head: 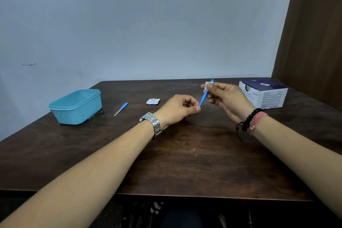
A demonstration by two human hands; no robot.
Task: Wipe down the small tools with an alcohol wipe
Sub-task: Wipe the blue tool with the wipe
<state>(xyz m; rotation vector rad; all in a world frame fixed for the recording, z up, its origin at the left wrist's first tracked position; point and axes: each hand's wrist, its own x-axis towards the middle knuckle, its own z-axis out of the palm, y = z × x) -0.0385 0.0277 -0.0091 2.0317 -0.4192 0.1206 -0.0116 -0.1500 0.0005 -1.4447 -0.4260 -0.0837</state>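
Note:
A slim blue tool [204, 97] is held tilted above the dark wooden table [185, 163]. My left hand [178, 110] pinches its lower end between thumb and forefinger. My right hand [226, 101] pinches a small white alcohol wipe [208, 85] around the tool's upper part, just below its tip. A second tool, a nail file [120, 109] with a blue handle and metal blade, lies on the table to the left. A metal tool [95, 114] pokes out beside the tub; only part of it shows.
A light blue plastic tub [76, 106] stands at the table's left. A torn white wipe wrapper [152, 101] lies near the middle back. A white and navy box of wipes [263, 93] sits at the right back, by a brown curtain [312, 33].

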